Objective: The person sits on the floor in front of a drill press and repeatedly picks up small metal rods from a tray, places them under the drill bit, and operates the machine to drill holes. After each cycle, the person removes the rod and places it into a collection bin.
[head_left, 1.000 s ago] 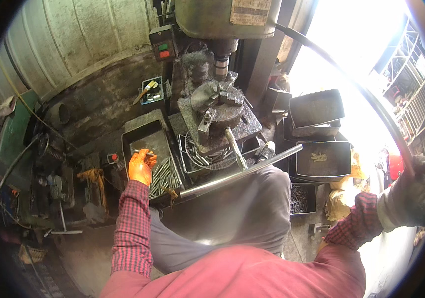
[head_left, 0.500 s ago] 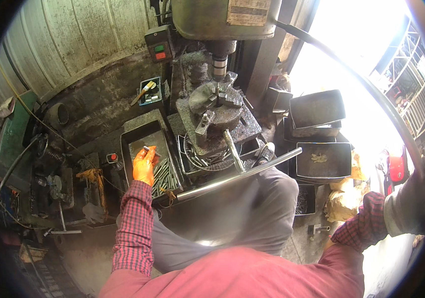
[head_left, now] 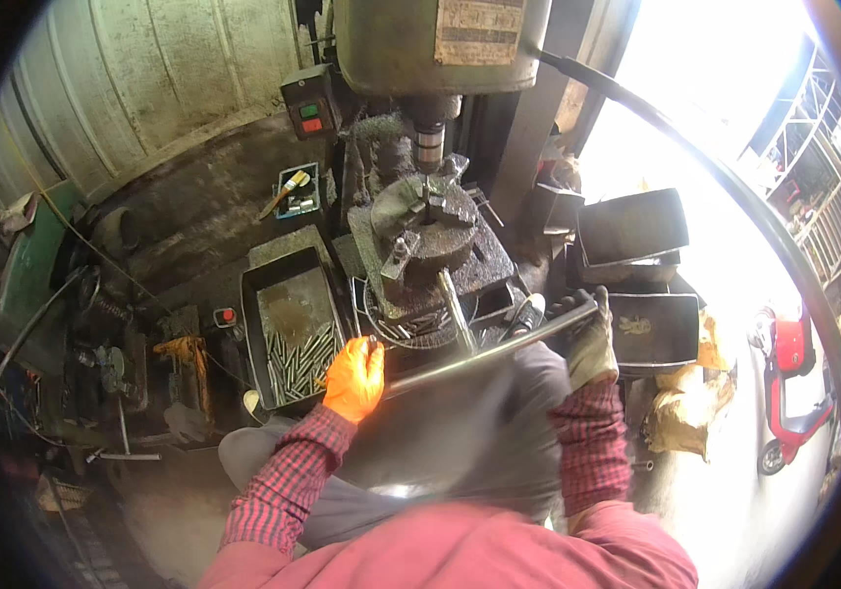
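My left hand [head_left: 354, 380], in an orange glove, is closed with a short metal pin [head_left: 373, 342] showing at its fingertips. It is beside the left end of a long metal bar [head_left: 479, 357], just right of the tray of metal pins [head_left: 299, 365]. My right hand [head_left: 589, 342], in a grey and dark glove, is closed around the bar's right end. A rod [head_left: 457, 312] joins the bar to the round chuck [head_left: 424, 221] on the drill press table. Above the chuck's jaws hangs the drill spindle [head_left: 430, 145].
A long curved lever [head_left: 725, 157] arches down the right side. Dark metal trays [head_left: 633, 228] are stacked at the right, near a yellowish sack [head_left: 687, 417]. A small box with a brush [head_left: 297, 190] and a switch box [head_left: 309, 103] sit at the back left.
My right hand has come from the lower end of the curved lever at far right to the bar's right end. My left hand has moved right and nearer, out from over the pin tray.
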Demonstrator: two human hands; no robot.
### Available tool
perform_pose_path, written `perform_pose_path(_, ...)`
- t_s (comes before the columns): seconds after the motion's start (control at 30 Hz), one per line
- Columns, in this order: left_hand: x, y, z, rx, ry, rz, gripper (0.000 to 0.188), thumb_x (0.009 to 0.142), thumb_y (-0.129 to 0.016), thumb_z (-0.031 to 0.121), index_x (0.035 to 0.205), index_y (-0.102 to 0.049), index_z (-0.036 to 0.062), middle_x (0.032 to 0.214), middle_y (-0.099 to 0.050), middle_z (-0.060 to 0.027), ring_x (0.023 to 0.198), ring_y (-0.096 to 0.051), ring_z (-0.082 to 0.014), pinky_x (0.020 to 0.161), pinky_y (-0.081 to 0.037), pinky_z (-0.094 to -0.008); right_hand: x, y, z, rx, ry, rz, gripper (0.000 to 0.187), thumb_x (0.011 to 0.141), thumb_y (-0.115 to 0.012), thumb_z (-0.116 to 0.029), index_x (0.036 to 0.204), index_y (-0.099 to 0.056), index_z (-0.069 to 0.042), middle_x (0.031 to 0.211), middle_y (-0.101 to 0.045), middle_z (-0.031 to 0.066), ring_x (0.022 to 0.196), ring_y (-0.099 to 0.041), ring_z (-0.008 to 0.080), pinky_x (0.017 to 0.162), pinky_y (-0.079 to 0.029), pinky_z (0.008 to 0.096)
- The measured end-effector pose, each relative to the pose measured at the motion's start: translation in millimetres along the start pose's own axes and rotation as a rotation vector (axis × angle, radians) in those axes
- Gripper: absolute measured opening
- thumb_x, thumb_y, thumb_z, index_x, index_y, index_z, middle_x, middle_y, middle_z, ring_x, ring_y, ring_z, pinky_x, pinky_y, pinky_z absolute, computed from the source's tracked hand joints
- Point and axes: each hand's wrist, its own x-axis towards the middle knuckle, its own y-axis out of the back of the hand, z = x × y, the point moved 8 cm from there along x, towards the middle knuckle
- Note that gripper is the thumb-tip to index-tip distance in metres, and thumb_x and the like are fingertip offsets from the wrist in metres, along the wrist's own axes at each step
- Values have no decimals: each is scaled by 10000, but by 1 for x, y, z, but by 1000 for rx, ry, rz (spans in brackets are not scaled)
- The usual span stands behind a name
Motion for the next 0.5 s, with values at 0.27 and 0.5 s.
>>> perform_pose_path(0.27,-19,-20,-24,80,102,131,236,1062,-611,240,1016,-637,10,898,-645,-218,817,-637,-460,720,-503,-537,-53,-97,1,512,-79,-237,570,1075,-538,-525,694,-600,-105,498,-358,-64,402,-333,119,447,-468,308)
perform_pose_path(0.5,-43,-93,-63,-67,314,161,230,1060,-605,258,1038,-645,33,987,-675,-230,926,-644,-470,794,-512,-534,-91,-146,-22,80,148,-138,523,1053,-549,-524,780,-649,-90,485,-439,-28,362,-416,155,400,-522,380)
